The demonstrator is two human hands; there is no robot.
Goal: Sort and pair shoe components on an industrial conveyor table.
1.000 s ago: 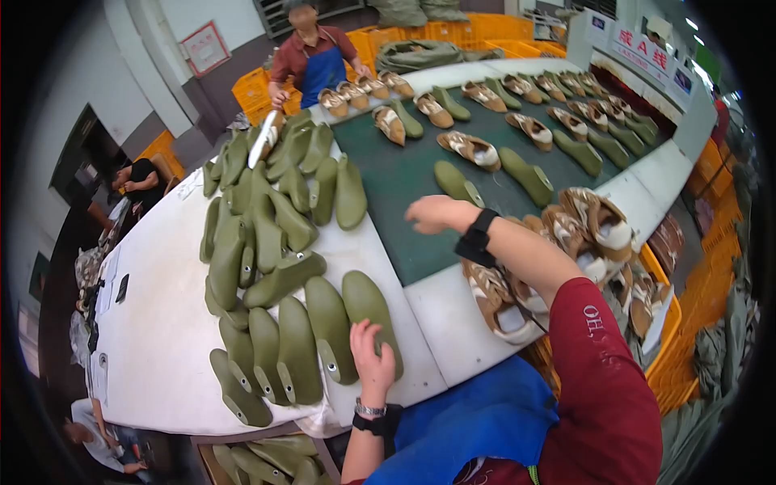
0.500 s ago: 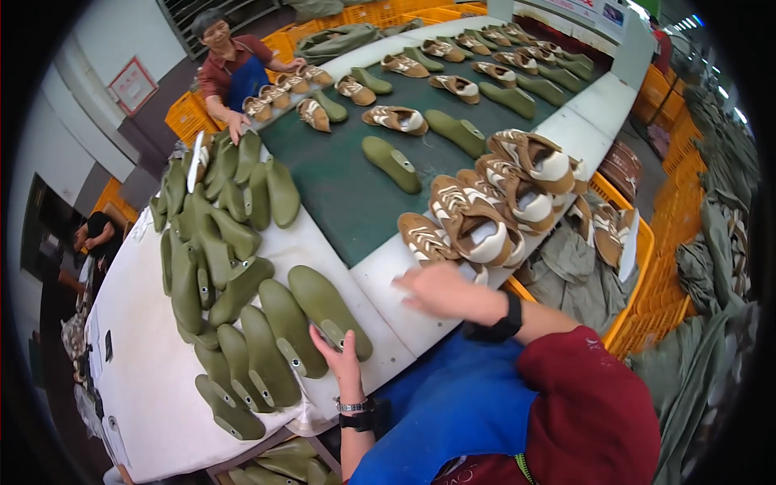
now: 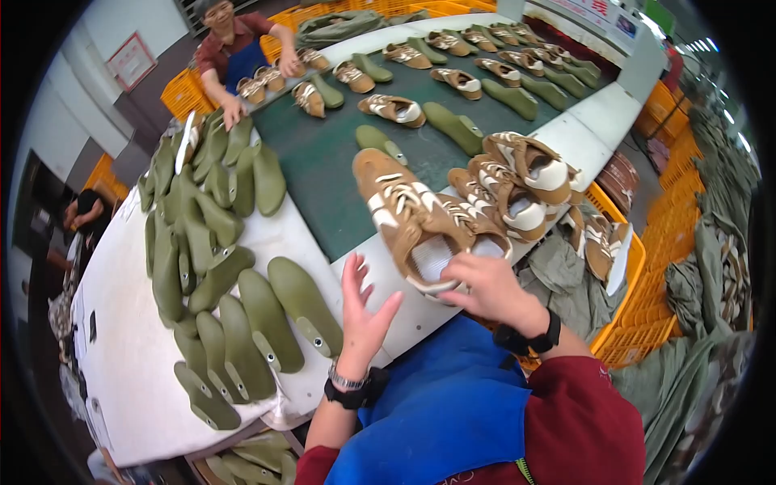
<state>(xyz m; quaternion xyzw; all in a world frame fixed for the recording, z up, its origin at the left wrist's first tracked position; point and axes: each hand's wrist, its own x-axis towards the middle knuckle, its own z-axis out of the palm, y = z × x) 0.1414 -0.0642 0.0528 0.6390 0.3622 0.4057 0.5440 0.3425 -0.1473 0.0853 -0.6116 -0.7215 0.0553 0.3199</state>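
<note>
My right hand (image 3: 485, 284) grips the heel end of a tan and white shoe upper (image 3: 404, 214), holding it tilted above the white table edge (image 3: 404, 315). Its open underside faces me. My left hand (image 3: 364, 311) is raised beside it with fingers spread, holding nothing, close to the shoe's lower left. Just left of that hand lie green shoe lasts (image 3: 303, 303) on the white table. More tan uppers (image 3: 517, 182) are piled to the right of the held one.
A dark green conveyor belt (image 3: 323, 166) carries shoes and lasts away from me. Another person in a blue apron (image 3: 238, 52) works at the far end. Orange crates (image 3: 638, 267) with uppers and grey-green cloth stand on the right. Many green lasts (image 3: 194, 202) cover the table's left.
My right hand has picked a tan upper off the pile and brought it toward me. My left hand has lifted off the green lasts and moved up next to the shoe.
</note>
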